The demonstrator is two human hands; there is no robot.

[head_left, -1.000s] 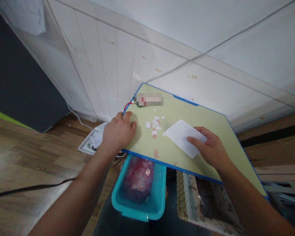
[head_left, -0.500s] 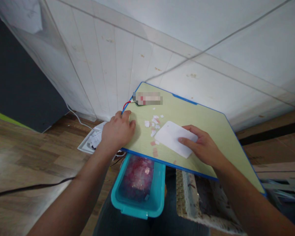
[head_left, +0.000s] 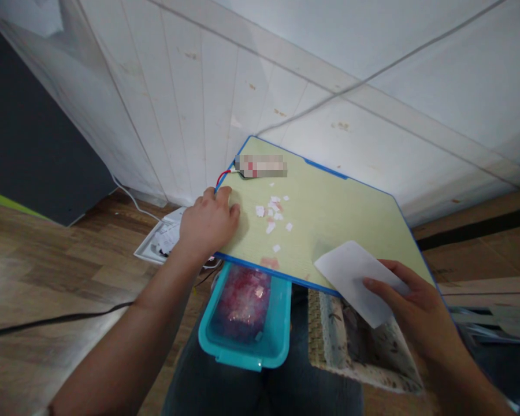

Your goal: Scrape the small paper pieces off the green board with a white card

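Observation:
A pale yellow-green board (head_left: 346, 219) with a blue rim lies in front of me. My left hand (head_left: 210, 222) rests over its left edge, fingers down and thumb apart, with nothing seen in its grasp. Small white and pinkish paper scraps (head_left: 271, 214) are scattered on the board to the right of that hand. My right hand (head_left: 409, 297) is closed on a stiff white card (head_left: 359, 280), thumb on top. The card is tilted over the board's front edge, above a woven basket (head_left: 316, 335) with a cloth lining.
A turquoise plastic tub (head_left: 242, 358) holding a clear-wrapped reddish bundle (head_left: 245, 306) sits under the board's front edge. A blurred-out object (head_left: 262, 166) with a red wire lies at the back left. A white tray (head_left: 156, 242) with papers stands left. The white wall (head_left: 225, 75) is behind.
My right hand has drawn the white card right and toward me, off the middle of the board. Some scraps have shifted, and several near the front are gone. My left hand stays put.

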